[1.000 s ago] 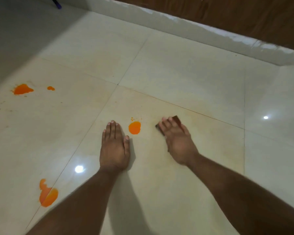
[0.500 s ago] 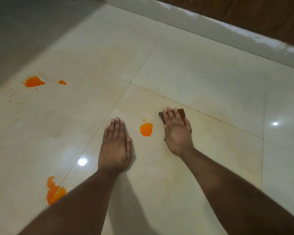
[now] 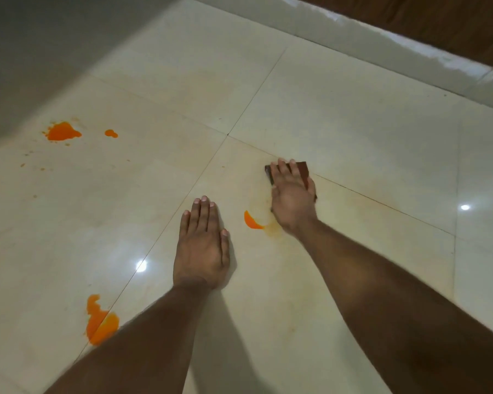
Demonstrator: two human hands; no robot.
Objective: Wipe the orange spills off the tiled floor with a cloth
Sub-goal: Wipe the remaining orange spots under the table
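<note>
My right hand (image 3: 292, 200) lies flat on a small dark brown cloth (image 3: 302, 169), pressing it to the cream tiled floor (image 3: 339, 120). Only the cloth's far edge shows past my fingers. Just left of that hand is a thin orange crescent of spill (image 3: 252, 221) with a pale smear beside it. My left hand (image 3: 201, 245) rests palm down on the tile, fingers together, holding nothing. A larger orange spill (image 3: 98, 322) lies at the lower left. Another orange splash (image 3: 63, 132) and a small orange drop (image 3: 111, 133) lie at the far left.
A white skirting (image 3: 382, 49) runs along the back with dark brown wood (image 3: 439, 21) above it. A grey shadowed surface (image 3: 26, 52) fills the upper left. Fine orange specks (image 3: 26, 163) dot the left tile. Ceiling light reflections glint on the floor.
My right hand has swept the cloth over the nearest orange spot, leaving a thin crescent and a faint smear. The left hand has stayed planted.
</note>
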